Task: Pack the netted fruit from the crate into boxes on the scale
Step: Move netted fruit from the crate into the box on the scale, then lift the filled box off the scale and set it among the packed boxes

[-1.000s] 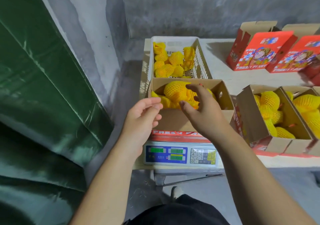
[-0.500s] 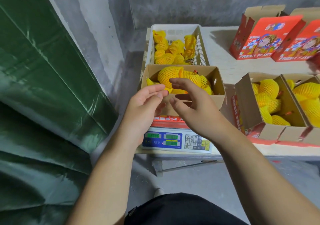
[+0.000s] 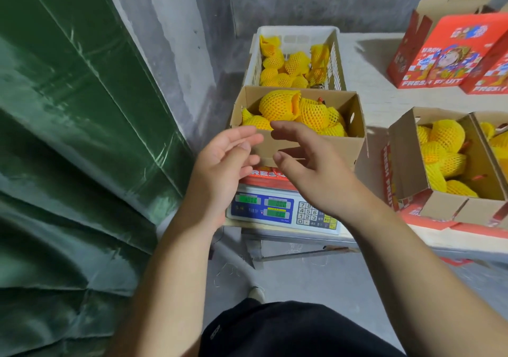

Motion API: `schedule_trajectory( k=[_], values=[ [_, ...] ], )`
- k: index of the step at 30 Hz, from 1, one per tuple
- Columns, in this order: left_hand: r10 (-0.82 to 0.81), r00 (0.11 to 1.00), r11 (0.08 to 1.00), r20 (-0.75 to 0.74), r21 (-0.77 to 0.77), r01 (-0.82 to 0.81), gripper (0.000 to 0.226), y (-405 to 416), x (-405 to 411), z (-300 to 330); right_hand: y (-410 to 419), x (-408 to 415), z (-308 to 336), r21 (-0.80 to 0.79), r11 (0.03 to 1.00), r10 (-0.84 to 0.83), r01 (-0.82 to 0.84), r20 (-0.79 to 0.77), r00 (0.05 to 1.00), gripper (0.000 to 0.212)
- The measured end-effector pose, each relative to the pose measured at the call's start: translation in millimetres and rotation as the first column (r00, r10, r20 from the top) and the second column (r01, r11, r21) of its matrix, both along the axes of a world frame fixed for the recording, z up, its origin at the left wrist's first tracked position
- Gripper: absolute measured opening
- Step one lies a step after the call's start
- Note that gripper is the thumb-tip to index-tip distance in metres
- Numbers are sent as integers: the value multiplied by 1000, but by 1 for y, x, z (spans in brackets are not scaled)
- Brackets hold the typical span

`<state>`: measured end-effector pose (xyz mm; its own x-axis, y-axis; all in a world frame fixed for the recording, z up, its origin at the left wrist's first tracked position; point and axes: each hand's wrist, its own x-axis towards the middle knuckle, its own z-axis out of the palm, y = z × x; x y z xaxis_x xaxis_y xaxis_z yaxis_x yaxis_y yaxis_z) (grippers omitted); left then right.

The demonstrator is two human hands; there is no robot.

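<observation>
An open cardboard box stands on the digital scale and holds several fruit in yellow foam netting. Behind it a white plastic crate holds more netted fruit. My left hand hovers in front of the box's near left corner, palm turned inward, fingers relaxed and holding nothing. My right hand is spread in front of the box's near wall, fingers loosely extended and empty. Both hands hide part of the near wall.
Two more open boxes with netted fruit sit on the table to the right. Red printed "Fresh Fruit" cartons stand at the back right. A green curtain hangs on the left against a grey wall. Below the scale is concrete floor.
My right hand has come out of the box on the scale and drawn back toward me. Both hands now hover in front of its near wall. The view has tipped slightly downward.
</observation>
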<state>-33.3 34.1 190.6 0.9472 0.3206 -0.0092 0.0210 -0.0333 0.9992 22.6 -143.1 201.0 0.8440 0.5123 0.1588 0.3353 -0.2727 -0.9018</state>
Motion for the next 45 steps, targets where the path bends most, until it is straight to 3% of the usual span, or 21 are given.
schedule_trajectory(
  k=[11, 14, 17, 19, 22, 25, 28, 31, 35, 37, 39, 41, 43, 45],
  values=[
    [59, 997, 997, -52, -54, -62, 28, 0, 4, -7, -3, 9, -11, 0, 1000, -29, 30, -36, 999, 43],
    [98, 993, 994, -65, -44, -100, 24, 3, 14, -13, -5, 18, -19, -169, 966, -181, 195, 94, 979, 45],
    [173, 981, 984, -88, -35, -176, 26, 15, 29, -22, -11, 33, -30, -427, 826, -337, 368, 149, 930, 60],
    [218, 970, 974, -105, -31, -222, 31, 28, 42, -29, -17, 44, -39, -483, 744, -460, 462, 132, 878, 71],
    [286, 951, 957, -115, -21, -291, 31, 44, 65, -38, -26, 63, -51, -447, 702, -571, 555, 112, 813, 76],
    [384, 921, 923, -64, 4, -385, 32, 55, 93, -42, -36, 83, -54, -317, 752, -611, 578, -4, 792, 75],
    [178, 961, 984, -210, 32, -175, 41, 64, 122, -44, -42, 93, -52, -189, 790, -609, 583, -136, 781, 82],
    [-34, 905, 990, -424, 107, 88, 42, 71, 142, -47, -44, 104, -48, -288, 751, -655, 594, -216, 724, 82],
    [2, 894, 984, -447, 159, 78, 45, 83, 159, -43, -54, 126, -44, -468, 656, -732, 592, -204, 650, 43],
    [6, 894, 984, -449, 160, 73, 64, 88, 166, -39, -59, 133, -45, -448, 675, -729, 586, -288, 620, 56],
    [-68, 899, 966, -432, 198, 168, 53, 88, 171, -35, -63, 136, -45, -393, 735, -676, 553, -364, 640, 68],
    [-145, 890, 858, -431, 394, 331, 23, 88, 176, -38, -65, 139, -45, -373, 795, -606, 479, -436, 666, 58],
    [-159, 885, 686, -438, 595, 418, 19, 92, 179, -48, -66, 145, -41, -435, 803, -586, 407, -456, 670, 43],
    [-143, 886, 618, -441, 659, 428, 18, 102, 183, -58, -66, 149, -39, -502, 771, -606, 392, -389, 693, 34]
  ],
)
